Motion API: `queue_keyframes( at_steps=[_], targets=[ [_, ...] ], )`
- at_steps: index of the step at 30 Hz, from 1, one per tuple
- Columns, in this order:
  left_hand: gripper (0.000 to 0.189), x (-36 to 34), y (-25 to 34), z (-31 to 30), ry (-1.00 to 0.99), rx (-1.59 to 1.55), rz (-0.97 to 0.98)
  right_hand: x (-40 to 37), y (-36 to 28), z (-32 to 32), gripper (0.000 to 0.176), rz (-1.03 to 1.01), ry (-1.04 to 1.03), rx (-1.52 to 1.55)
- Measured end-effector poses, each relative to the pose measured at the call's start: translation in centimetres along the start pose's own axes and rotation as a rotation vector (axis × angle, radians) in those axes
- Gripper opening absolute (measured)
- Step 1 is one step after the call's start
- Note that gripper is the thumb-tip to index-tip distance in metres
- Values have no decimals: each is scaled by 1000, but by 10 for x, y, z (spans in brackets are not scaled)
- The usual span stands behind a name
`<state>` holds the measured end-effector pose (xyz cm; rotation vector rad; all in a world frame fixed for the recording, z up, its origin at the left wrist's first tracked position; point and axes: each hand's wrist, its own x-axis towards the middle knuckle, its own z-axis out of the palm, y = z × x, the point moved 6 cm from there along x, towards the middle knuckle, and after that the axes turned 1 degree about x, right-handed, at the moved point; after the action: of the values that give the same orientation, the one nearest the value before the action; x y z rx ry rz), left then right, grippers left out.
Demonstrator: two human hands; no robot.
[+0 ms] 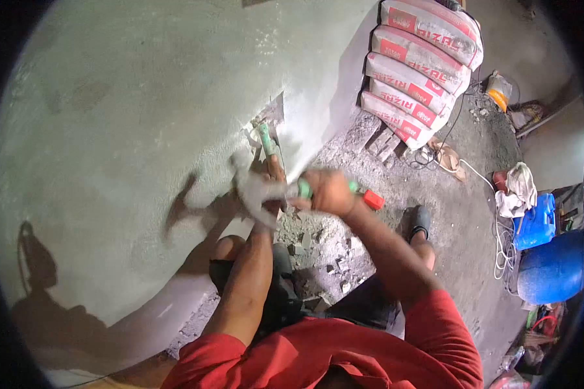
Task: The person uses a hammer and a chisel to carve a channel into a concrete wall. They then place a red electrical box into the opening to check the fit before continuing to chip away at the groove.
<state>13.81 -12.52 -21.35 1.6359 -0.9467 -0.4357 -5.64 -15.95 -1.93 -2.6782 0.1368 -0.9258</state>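
My left hand is wrapped round a green chisel-like tool. Its far end meets a rough, broken recess in the grey plastered wall. A hammer with a green handle is gripped in my right hand. Motion smears its grey head, which passes in front of my left wrist and covers part of that hand. The near end of the chisel-like tool is hidden.
Stacked cement bags stand beside the wall. Broken rubble and a small red block lie on the dusty floor. A blue jug, a blue drum and a white cable are at right.
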Motion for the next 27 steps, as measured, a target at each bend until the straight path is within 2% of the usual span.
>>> queue_keyframes(
  at_steps=[1, 2, 4, 5, 6, 7, 8, 10, 11, 12, 13, 14, 15, 20, 27],
  targets=[
    [19, -8, -6, 5, -73, -293, -187, 2, 39, 14, 54, 308, -214, -167],
    [19, -11, 3, 6, -70, -294, -183, 16, 49, -1, 53, 412, -302, -275],
    [18, -6, 33, 2, 28, -522, -83, 15, 33, -8, 56, 429, -219, -247],
    [18, -7, 38, 2, 38, -532, -92, 11, 25, -10, 53, 449, -142, -205],
    [16, -9, 72, -9, 266, 287, 357, 0, 15, -11, 53, 458, -155, -204],
    [15, -12, 104, 6, 474, 1123, 814, -3, 11, -20, 54, 525, -81, -128],
    [15, -14, 120, 3, 477, 1118, 819, -8, 7, -27, 54, 590, -14, -49],
    [18, -15, 131, 10, 95, 1219, 585, -28, 10, -33, 49, 659, 29, 47],
    [30, -11, 125, 0, 110, 771, 282, -40, 16, -37, 46, 686, 107, 156],
    [30, -14, 141, -1, 114, 770, 280, -51, 22, -39, 43, 710, 182, 266],
    [34, -18, 152, -7, 148, 642, 213, -61, 25, -39, 43, 711, 176, 267],
    [39, -22, 159, -14, 183, 515, 146, -69, 28, -39, 40, 740, 236, 419],
    [43, -20, 159, -17, 152, 514, 104, -77, 31, -40, 38, 764, 295, 573],
    [48, 1, 157, -25, 145, 442, 42, -98, 30, -45, 39, 826, 271, 643],
    [51, 4, 163, -27, 115, 429, 61, -85, 11, -60, 40, 711, 318, 634]
  ],
)
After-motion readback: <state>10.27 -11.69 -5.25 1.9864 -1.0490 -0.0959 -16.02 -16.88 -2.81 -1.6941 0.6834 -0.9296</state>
